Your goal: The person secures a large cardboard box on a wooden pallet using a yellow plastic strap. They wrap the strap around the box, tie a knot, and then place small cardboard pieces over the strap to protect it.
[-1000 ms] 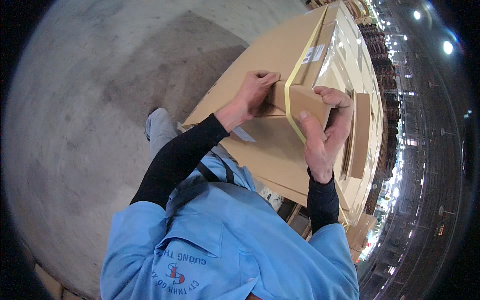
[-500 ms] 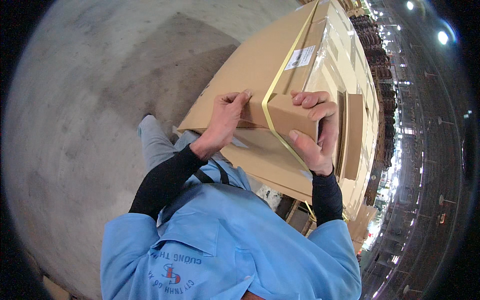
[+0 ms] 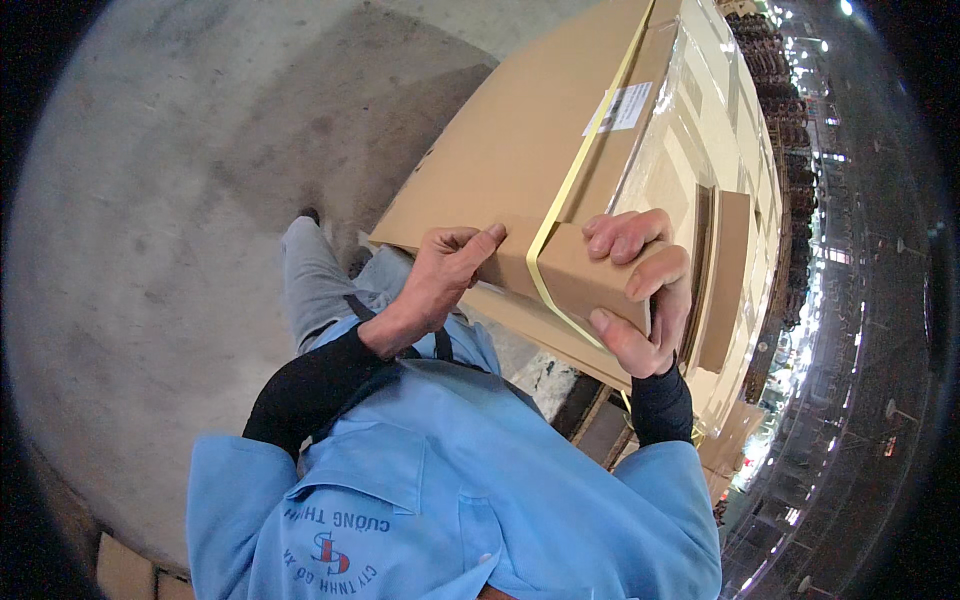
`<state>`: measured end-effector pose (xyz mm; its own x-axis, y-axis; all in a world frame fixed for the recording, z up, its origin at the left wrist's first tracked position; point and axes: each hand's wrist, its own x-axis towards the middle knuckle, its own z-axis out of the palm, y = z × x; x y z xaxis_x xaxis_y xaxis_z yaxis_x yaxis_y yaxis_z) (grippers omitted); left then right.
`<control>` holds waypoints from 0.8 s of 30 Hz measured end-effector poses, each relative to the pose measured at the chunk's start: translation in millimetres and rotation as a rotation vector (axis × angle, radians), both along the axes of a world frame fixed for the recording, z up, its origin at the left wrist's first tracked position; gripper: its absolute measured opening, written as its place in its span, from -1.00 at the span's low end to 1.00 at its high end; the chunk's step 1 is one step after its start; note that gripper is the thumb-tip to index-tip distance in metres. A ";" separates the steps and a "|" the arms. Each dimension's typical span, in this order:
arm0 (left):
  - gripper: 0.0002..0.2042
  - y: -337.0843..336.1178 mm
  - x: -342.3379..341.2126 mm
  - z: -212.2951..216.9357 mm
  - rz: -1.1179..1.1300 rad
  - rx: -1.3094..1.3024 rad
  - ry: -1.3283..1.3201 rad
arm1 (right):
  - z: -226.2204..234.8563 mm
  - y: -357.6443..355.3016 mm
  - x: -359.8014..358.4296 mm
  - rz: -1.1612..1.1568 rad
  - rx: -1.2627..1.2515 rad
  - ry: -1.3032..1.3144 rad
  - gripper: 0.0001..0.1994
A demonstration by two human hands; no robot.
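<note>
— What sits in the middle of the work?

— A brown cardboard corner protector (image 3: 590, 275), set on the near corner of a big flat cardboard carton (image 3: 530, 150). A yellow strapping band (image 3: 575, 175) runs down the carton's length and crosses over the protector's left end.

— And the hands?

— The right hand (image 3: 640, 300) grasps the protector: fingers curl over its top edge, thumb pressed beneath its lower edge. The left hand (image 3: 445, 275) lies against the carton's near edge just left of the band, fingers bent inward, thumb stretched toward the band. Whether it pinches anything, I cannot tell.

— Anything else on the carton?

— A white label (image 3: 625, 107) on its top, just right of the band. To the right, the carton's side is covered in clear plastic film (image 3: 690, 150), with another cardboard strip (image 3: 722, 280) standing along it.

— Around it?

— Grey concrete floor (image 3: 180, 200) to the left. The person wears a light blue shirt (image 3: 450, 480) over black sleeves. Rows of lights and racks curve along the right rim.
</note>
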<state>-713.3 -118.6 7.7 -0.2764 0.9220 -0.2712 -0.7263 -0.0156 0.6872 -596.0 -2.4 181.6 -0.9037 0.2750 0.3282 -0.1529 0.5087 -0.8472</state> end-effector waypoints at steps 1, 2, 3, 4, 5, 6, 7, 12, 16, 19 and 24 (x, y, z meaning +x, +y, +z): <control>-0.57 -3.7 -1.7 0.8 -0.007 -0.007 0.062 | 0.8 0.0 0.7 0.008 -0.005 -0.007 -0.68; -0.58 -6.9 -3.0 1.5 -0.009 -0.010 0.126 | 1.6 0.3 1.0 0.027 -0.007 -0.018 -0.67; -0.58 -10.1 -2.9 1.7 -0.014 -0.011 0.102 | 2.7 0.2 1.5 0.053 0.000 -0.034 -0.67; -0.59 -13.5 -1.2 1.8 -0.023 -0.015 0.074 | 3.7 -0.1 1.9 0.066 0.002 -0.048 -0.66; -0.59 -16.7 1.1 1.5 -0.036 -0.021 0.043 | 4.8 -0.5 2.1 0.068 0.010 -0.071 -0.67; -0.60 -19.3 4.3 0.8 -0.047 -0.011 0.029 | 6.1 -1.0 2.5 0.059 0.015 -0.090 -0.68; -0.60 -22.3 7.6 0.1 -0.058 -0.003 0.010 | 7.5 -1.5 2.9 0.070 0.021 -0.112 -0.69; -0.63 -44.7 -0.2 3.9 -0.069 0.009 0.213 | 10.8 -3.1 2.5 0.182 0.020 -0.175 -0.72; -0.70 -56.8 -21.1 28.5 0.107 0.062 0.735 | 12.3 -5.0 2.2 0.174 0.023 -0.183 -0.74; -0.63 -26.0 -15.8 46.0 0.395 0.294 1.078 | 13.3 -5.4 3.0 0.144 -0.042 -0.183 -0.74; -0.55 28.2 -4.0 45.5 0.362 0.794 1.066 | 1.0 -3.2 0.2 0.100 -0.204 0.010 -0.72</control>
